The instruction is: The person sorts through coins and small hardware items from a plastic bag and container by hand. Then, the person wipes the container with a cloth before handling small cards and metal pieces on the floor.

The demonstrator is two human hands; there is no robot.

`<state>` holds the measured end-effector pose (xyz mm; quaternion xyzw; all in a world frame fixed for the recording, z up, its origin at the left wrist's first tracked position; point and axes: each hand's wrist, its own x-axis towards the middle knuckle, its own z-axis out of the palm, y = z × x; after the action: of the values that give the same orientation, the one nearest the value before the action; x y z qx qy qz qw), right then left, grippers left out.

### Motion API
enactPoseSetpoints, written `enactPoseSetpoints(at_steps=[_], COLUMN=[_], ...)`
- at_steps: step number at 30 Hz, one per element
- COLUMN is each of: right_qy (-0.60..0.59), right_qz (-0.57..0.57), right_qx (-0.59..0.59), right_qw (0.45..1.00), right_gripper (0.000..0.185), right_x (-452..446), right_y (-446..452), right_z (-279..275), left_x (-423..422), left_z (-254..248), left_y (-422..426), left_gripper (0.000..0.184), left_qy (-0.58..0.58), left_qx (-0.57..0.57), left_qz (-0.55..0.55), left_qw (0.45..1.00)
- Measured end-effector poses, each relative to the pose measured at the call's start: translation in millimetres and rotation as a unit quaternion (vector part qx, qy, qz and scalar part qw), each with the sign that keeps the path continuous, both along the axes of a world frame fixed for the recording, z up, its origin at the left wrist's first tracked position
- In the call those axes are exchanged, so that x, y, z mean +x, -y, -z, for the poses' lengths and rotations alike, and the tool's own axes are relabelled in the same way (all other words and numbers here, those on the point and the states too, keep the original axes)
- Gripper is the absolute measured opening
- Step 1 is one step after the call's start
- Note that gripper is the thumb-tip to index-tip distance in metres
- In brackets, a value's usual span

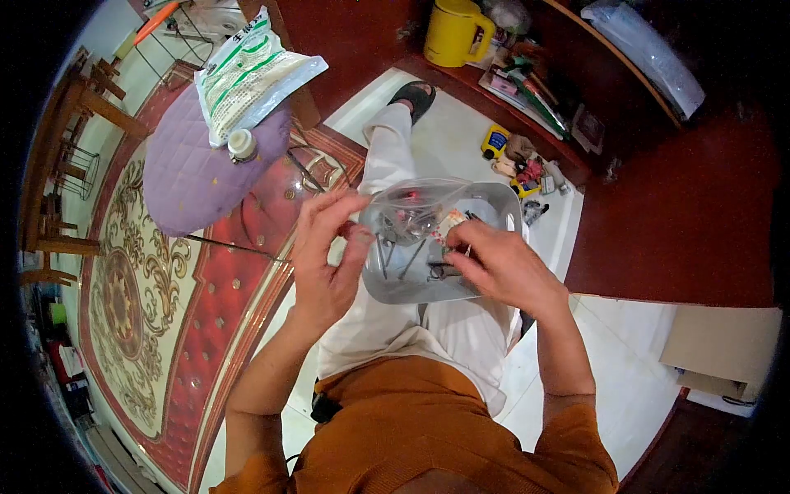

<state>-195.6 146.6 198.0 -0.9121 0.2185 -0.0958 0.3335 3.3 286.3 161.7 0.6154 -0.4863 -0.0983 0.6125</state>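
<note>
No wording can be read. Beyond the left hand [325, 259], the white-and-green bag [251, 74] bears dark characters [250, 27] and small print, too blurred to make out; beyond the right hand [506, 263], a yellow container's [495, 142] blue label is illegible.

Patterned rug [177, 329], white floor [609, 350], purple seat [185, 177]

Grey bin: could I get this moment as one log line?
left hand: at clear bag; right hand: over grey bin, at patterned item; grey bin: over lap, thin pieces inside
</note>
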Motion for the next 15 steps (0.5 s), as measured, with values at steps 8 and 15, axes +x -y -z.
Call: enactPoseSetpoints(at_steps=[8, 15], right_qy=[0.204, 0.128], right_qz=[0.100, 0.015], right_qx=[-0.012, -0.193], right_qw=[0.974, 0.973], right_gripper=[0.019, 0.021], right_x=[32.2, 45.5], right_y=[9.5, 7.9], right_z=[-31.5, -14.6], left_x=[-3.3, -10.2], left_z=[-19.5, -19.0], left_y=[24.6, 27.9], left_gripper=[0.019, 0.021], left_qy=[-0.003, 0.038], left_qx=[0.090, 0.044], left_qz=[0.032, 0.000], left_qw=[0.995, 0.998])
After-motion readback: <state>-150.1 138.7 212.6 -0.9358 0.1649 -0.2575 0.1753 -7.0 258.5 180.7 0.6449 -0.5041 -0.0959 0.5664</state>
